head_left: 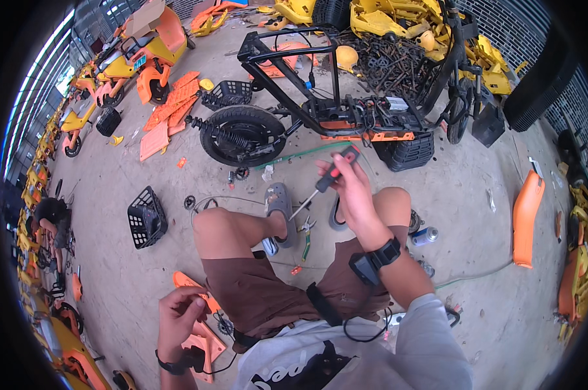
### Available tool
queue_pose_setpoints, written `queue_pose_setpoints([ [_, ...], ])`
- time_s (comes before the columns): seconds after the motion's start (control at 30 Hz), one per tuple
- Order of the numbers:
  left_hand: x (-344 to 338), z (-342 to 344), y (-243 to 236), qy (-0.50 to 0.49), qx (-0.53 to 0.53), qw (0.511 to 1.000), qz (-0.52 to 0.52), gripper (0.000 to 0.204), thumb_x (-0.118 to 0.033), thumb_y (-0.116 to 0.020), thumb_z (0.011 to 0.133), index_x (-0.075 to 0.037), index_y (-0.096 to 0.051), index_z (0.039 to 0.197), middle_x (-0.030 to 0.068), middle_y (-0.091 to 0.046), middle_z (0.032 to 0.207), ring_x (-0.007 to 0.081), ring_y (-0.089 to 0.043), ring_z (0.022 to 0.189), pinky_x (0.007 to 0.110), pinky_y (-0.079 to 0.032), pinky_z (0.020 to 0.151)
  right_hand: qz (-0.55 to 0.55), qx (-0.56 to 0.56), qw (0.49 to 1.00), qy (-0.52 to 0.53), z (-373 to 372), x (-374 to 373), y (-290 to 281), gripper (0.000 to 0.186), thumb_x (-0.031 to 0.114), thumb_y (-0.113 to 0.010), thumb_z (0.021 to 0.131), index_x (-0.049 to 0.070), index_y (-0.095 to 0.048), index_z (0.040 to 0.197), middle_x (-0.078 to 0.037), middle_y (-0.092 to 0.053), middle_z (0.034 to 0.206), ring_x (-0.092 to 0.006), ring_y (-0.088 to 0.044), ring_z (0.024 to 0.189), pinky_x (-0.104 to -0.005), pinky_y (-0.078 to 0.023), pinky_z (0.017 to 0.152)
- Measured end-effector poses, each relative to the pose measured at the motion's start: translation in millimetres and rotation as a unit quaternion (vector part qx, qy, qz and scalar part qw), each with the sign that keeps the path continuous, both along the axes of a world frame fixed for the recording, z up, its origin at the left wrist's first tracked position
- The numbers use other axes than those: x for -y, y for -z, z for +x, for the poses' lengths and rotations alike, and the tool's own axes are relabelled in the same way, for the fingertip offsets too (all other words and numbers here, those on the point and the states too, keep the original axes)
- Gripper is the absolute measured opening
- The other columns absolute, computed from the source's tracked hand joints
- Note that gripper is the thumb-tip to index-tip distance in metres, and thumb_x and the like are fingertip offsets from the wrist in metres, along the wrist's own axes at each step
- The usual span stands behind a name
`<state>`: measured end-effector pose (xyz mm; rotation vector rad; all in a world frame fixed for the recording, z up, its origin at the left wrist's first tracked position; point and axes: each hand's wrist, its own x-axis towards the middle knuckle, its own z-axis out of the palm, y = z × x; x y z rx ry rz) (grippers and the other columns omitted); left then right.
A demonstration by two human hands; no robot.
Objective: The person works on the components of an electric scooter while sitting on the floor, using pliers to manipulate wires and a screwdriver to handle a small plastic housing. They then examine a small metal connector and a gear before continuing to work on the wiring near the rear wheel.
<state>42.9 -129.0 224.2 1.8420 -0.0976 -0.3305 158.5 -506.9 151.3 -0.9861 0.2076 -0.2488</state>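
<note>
My right hand (356, 198) is raised above my shoes, wrapped round a screwdriver (326, 182) with a black and red handle. Its thin metal shaft points down and to the left. Low on the left, beside my thigh, my left hand (177, 317) has its thumb and fingers pinched together; whatever lies between them, if anything, is too small to make out. Orange plastic panels (206, 348) lie on the floor just beyond and below that hand. Between my feet rest pliers (306, 242) with green handles. Ahead of me stands a stripped black scooter frame (278, 91).
The scooter's rear wheel (232, 140) faces me. A black basket (146, 218) stands at left, a spray can (425, 236) at right near my knee, and a long orange panel (528, 221) farther right. Rusty metal parts (398, 68) are heaped behind. Another person (50, 221) works far left.
</note>
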Motion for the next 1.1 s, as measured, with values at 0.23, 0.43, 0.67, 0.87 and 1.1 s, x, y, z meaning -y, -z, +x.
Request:
queue_pose_setpoints([
  [0.23, 95, 67, -9, 0.08, 0.149, 0.981, -0.098, 0.054, -0.008, -0.057, 0.092, 0.002, -0.034, 0.14, 0.0156, -0.056, 0.122, 0.0215, -0.051, 0.12, 0.034, -0.046, 0.095, -0.41, 0.105, 0.854, -0.303, 21, -64, -117, 0.037, 0.038, -0.061, 0.092, 0.002, -0.061, 0.098, -0.003, -0.064, 0.085, -0.0071, -0.056, 0.078, -0.0257, -0.047, 0.07],
  [0.43, 111, 93, -25, 0.144, -0.012, 0.918, -0.369, 0.038, -0.02, -0.052, 0.097, 0.003, -0.041, 0.126, 0.0172, -0.063, 0.096, 0.0224, -0.065, 0.078, 0.035, -0.053, 0.069, -0.571, 0.147, 0.693, -0.415, 27, -79, -177, 0.062, 0.055, -0.051, 0.091, -0.003, -0.06, 0.107, -0.015, -0.064, 0.099, -0.0221, -0.064, 0.089, -0.0332, -0.051, 0.074],
  [0.67, 92, 164, -55, 0.048, -0.273, 0.87, -0.408, 0.042, -0.037, -0.041, 0.1, 0.002, -0.05, 0.113, 0.014, -0.065, 0.078, 0.022, -0.06, 0.047, 0.028, -0.046, 0.043, -0.813, -0.001, 0.537, -0.225, 144, -39, -293, 0.044, 0.041, -0.052, 0.09, -0.001, -0.064, 0.098, -0.012, -0.067, 0.084, -0.0126, -0.061, 0.06, -0.0248, -0.049, 0.048],
  [0.87, 38, 274, 20, -0.061, -0.164, 0.882, -0.437, 0.036, -0.033, -0.05, 0.097, 0.001, -0.054, 0.107, 0.0024, -0.06, 0.074, 0.0072, -0.034, 0.032, 0.021, -0.024, 0.03, -0.57, 0.012, 0.699, -0.432, 233, -90, -150, 0.045, 0.043, -0.057, 0.087, -0.001, -0.068, 0.085, -0.007, -0.068, 0.071, -0.0046, -0.046, 0.043, -0.019, -0.034, 0.039],
  [1.1, 4, 295, 104, -0.148, -0.197, 0.871, -0.424, 0.033, -0.033, -0.056, 0.094, -0.002, -0.055, 0.103, 0.0041, -0.061, 0.073, 0.0072, -0.033, 0.033, 0.021, -0.024, 0.035, -0.397, -0.335, 0.731, -0.442, 227, -53, 165, 0.027, 0.027, -0.057, 0.086, 0.002, -0.068, 0.087, -0.004, -0.065, 0.07, -0.0072, -0.042, 0.046, -0.0254, -0.035, 0.042],
])
